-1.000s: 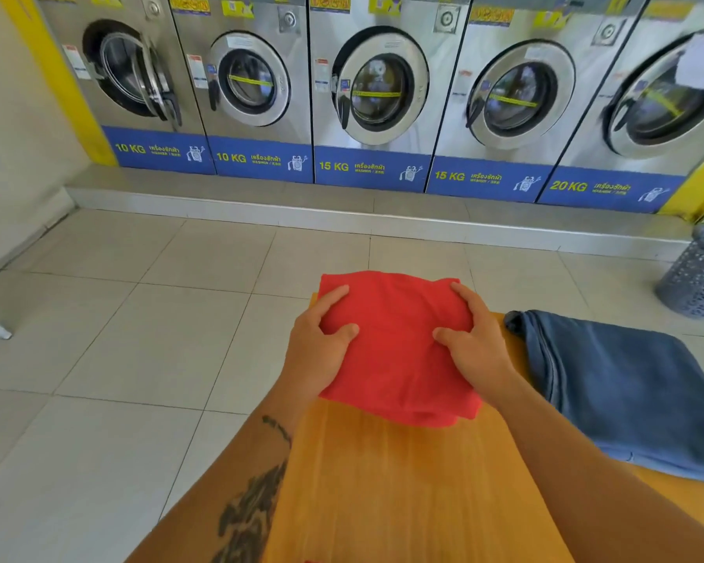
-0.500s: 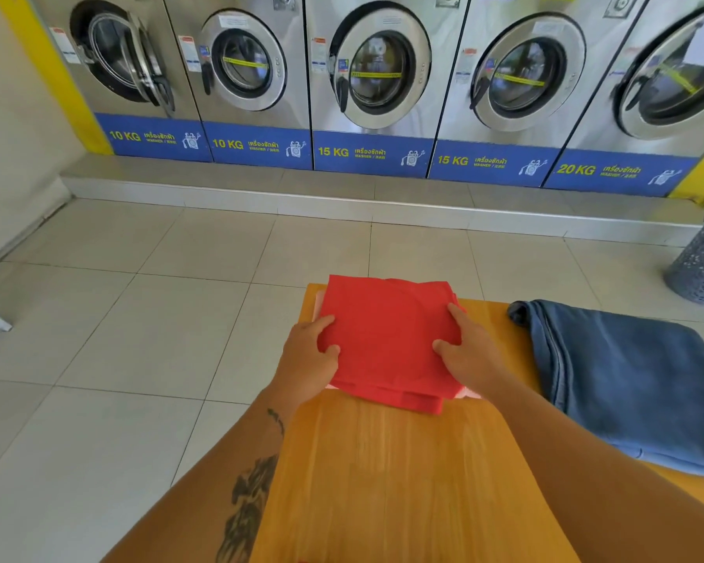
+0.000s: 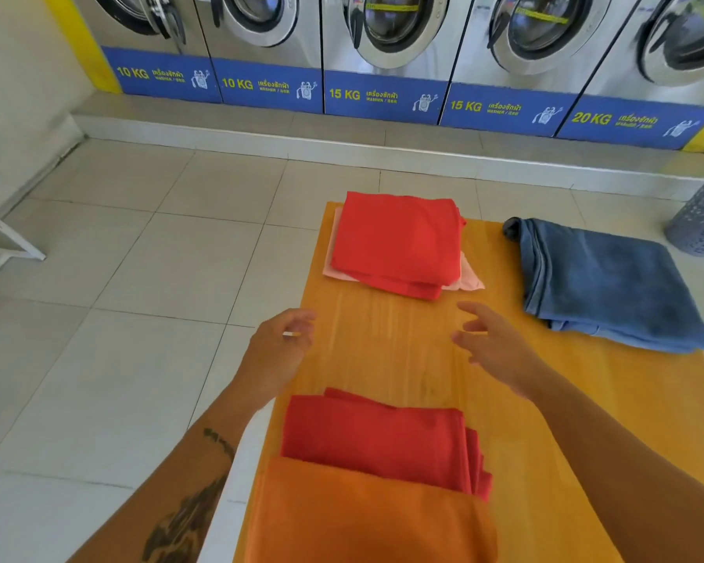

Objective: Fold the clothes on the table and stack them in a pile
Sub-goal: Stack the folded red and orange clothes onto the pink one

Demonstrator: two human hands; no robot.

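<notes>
A folded red cloth (image 3: 399, 241) lies on top of a folded pink cloth (image 3: 470, 280) at the far left corner of the wooden table (image 3: 383, 347). Both hands hover empty over the table's middle, nearer to me than that pile: my left hand (image 3: 281, 347) with fingers loosely curled, my right hand (image 3: 490, 343) with fingers spread. A second red cloth (image 3: 376, 440) lies near me, partly over an orange cloth (image 3: 366, 518). A folded blue garment (image 3: 606, 286) rests at the far right of the table.
A row of front-loading washing machines (image 3: 387, 42) lines the far wall on a raised step. A grey perforated basket (image 3: 702, 221) stands on the floor at right. A white frame leg (image 3: 5, 245) shows at left. Pale floor tiles surround the table.
Both hands set the folded red cloth down on the pink one, let go, and drew back toward me. The view tilted down, bringing the near red and orange cloths into sight.
</notes>
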